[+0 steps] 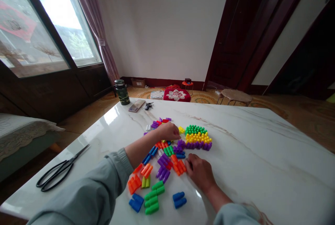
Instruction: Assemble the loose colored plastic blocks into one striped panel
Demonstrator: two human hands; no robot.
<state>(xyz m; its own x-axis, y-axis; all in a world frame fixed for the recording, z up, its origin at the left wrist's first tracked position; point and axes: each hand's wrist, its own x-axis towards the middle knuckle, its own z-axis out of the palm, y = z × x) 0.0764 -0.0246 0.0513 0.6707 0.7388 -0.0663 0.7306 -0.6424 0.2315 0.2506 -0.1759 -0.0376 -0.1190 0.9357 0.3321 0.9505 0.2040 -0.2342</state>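
Observation:
Bullet-shaped plastic building blocks lie in a loose pile on the white marbled table (248, 155). Over the pile's far side is my left hand (170, 131), its fingers curled down and closed beside yellow blocks (181, 129) and a purple cluster (179, 147). What its fingertips hold, if anything, is hidden. My right hand (201, 172) rests low with fingers curled, close to orange blocks (179, 167); its fingertips are hard to make out. Just beyond it stand joined rows of green (195, 129), yellow (198, 137) and purple blocks (199, 145).
Nearer me lie green blocks (151, 200) and blue blocks (179, 200). Black-handled scissors (61, 171) lie at the left. Along the far left edge are a camouflage bottle (122, 92), a phone (136, 105) and keys (148, 106). A round stool (235, 96) stands beyond the table.

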